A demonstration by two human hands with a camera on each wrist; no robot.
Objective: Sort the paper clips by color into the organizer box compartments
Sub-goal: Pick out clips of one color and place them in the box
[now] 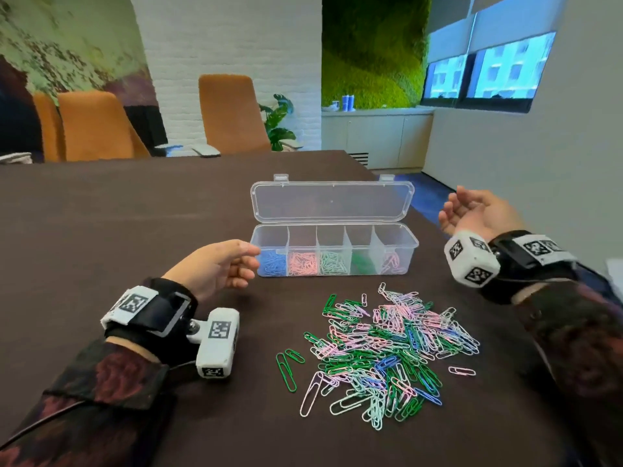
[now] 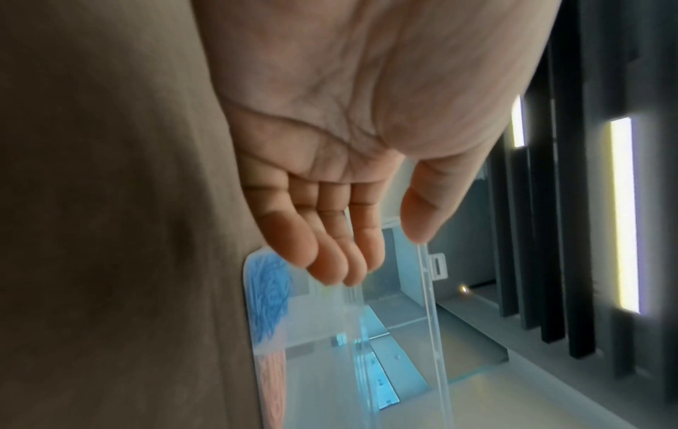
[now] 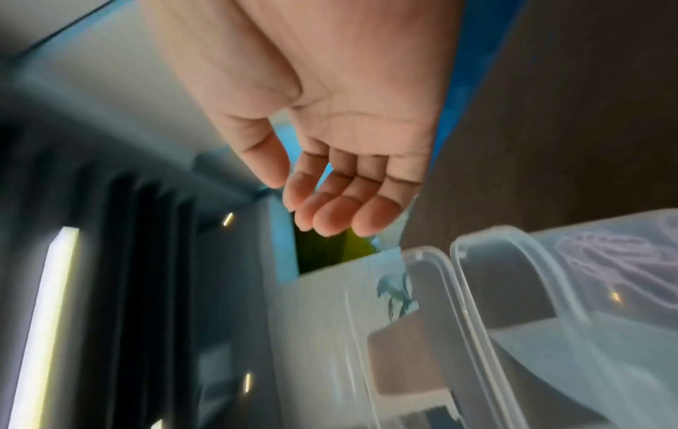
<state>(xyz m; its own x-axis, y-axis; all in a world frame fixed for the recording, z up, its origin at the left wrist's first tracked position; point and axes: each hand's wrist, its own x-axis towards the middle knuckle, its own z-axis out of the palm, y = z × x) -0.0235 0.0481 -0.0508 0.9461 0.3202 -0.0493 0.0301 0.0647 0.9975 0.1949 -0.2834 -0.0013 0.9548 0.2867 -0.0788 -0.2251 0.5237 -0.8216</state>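
Note:
A clear organizer box (image 1: 409,245) stands open on the dark table, its lid (image 1: 332,202) tilted back. Its compartments hold, left to right, blue (image 1: 272,263), pink (image 1: 303,263), mint (image 1: 333,263), dark green (image 1: 362,263) and lilac clips (image 1: 391,261). A mixed pile of colored paper clips (image 1: 387,352) lies in front of the box. My left hand (image 1: 232,264) hovers empty just left of the box, fingers relaxed (image 2: 330,255). My right hand (image 1: 472,214) is raised to the right of the box, palm up, fingers loosely curled (image 3: 330,212), holding nothing.
Two green clips (image 1: 286,365) and a pink clip (image 1: 462,371) lie apart from the pile. Orange chairs (image 1: 229,116) stand behind the table's far edge. The table's right edge (image 1: 421,203) runs close under my right hand.

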